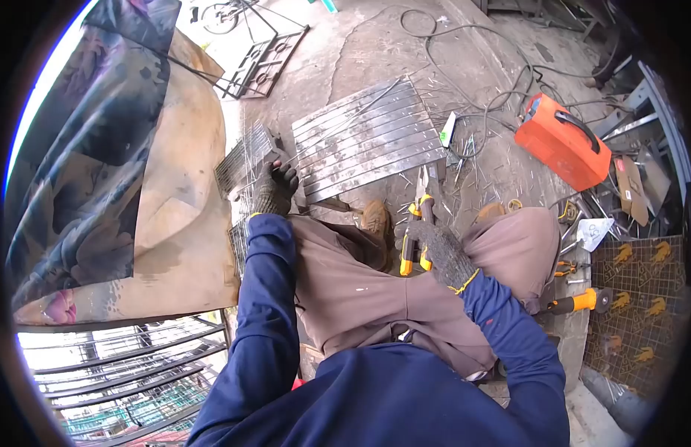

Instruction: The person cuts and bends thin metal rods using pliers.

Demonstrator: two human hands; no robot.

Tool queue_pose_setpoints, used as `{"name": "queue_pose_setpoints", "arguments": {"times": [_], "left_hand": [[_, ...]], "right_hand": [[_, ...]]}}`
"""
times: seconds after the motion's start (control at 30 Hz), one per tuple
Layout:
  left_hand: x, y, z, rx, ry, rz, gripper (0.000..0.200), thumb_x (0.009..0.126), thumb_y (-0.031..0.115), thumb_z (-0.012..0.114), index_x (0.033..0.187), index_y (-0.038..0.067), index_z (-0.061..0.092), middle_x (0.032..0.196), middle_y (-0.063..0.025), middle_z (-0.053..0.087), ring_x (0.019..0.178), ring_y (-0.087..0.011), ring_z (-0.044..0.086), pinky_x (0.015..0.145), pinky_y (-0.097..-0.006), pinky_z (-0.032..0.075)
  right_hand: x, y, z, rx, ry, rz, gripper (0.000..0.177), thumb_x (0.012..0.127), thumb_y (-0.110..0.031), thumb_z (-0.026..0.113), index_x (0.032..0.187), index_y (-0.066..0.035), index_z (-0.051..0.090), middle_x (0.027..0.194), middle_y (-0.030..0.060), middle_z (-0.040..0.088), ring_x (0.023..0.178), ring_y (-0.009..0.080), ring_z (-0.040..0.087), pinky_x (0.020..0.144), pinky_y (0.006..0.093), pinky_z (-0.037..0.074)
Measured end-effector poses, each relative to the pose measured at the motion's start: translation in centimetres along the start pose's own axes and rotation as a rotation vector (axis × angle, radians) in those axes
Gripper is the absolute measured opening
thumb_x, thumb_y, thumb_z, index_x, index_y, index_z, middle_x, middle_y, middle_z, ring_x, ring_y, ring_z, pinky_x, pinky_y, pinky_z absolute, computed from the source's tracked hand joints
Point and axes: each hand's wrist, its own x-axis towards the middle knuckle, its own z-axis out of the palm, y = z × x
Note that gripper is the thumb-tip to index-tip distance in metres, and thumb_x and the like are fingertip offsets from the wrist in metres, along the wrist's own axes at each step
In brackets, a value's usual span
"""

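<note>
My right hand (438, 242), in a grey knit glove, is wrapped round a pair of pliers (416, 237) with yellow and black handles. The metal jaws point away from me, towards a slatted metal panel (364, 138) on the ground. My left hand (275, 186), gloved too, is closed at the panel's left side, beside a smaller metal grille (245, 160). Thin rods lie around its fingers, but what it grips is too small to make out. One thin metal rod (375, 100) runs slantwise over the panel.
An orange machine with a handle (561, 141) stands at right, cables (502, 97) trailing behind it. Loose rod pieces (464, 186) litter the floor. A yellow angle grinder (581, 301) lies by my right knee. A cloth-draped board (181, 223) fills the left side.
</note>
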Motion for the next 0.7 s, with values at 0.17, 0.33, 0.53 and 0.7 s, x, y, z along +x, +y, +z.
{"name": "queue_pose_setpoints", "arguments": {"times": [0.17,0.33,0.53,0.7], "left_hand": [[1.9,-1.5,7.4,0.296,0.941,0.287,0.033,0.097,0.034,0.051,0.122,0.012,0.054,0.133,-0.0119,0.059,0.105,-0.0264,0.061,0.087,-0.0376,0.048],[4.6,-2.4,8.9,0.384,0.893,0.290,0.039,0.098,0.033,0.051,0.133,0.015,0.048,0.136,-0.0039,0.058,0.111,-0.0205,0.058,0.092,-0.0363,0.045],[7.3,-3.9,10.3,0.414,0.871,0.263,0.037,0.099,0.035,0.051,0.131,0.016,0.049,0.129,-0.0042,0.061,0.101,-0.0200,0.060,0.085,-0.0355,0.048],[8.1,-4.2,9.8,0.382,0.898,0.195,0.044,0.099,0.046,0.050,0.129,0.015,0.048,0.119,-0.0059,0.064,0.089,-0.0198,0.061,0.076,-0.0354,0.050]], "right_hand": [[-0.3,-0.5,0.4,-0.041,0.007,-0.041,0.042,0.092,-0.021,0.061,0.128,-0.005,0.049,0.103,0.0115,0.066,0.086,0.0197,0.067,0.072,0.0327,0.056],[0.0,0.8,-0.7,-0.155,0.145,-0.044,0.041,0.090,-0.029,0.064,0.123,-0.006,0.056,0.088,0.0070,0.067,0.053,0.0075,0.054,0.043,0.0215,0.037],[0.8,1.1,-4.5,-0.096,0.189,0.027,0.033,0.091,-0.025,0.064,0.117,-0.006,0.058,0.086,0.0054,0.061,0.068,0.0133,0.056,0.057,0.0270,0.047],[1.6,2.8,-6.2,-0.164,0.129,-0.087,0.031,0.092,-0.021,0.063,0.119,-0.010,0.054,0.078,0.0017,0.057,0.051,0.0073,0.047,0.041,0.0213,0.037]]}}
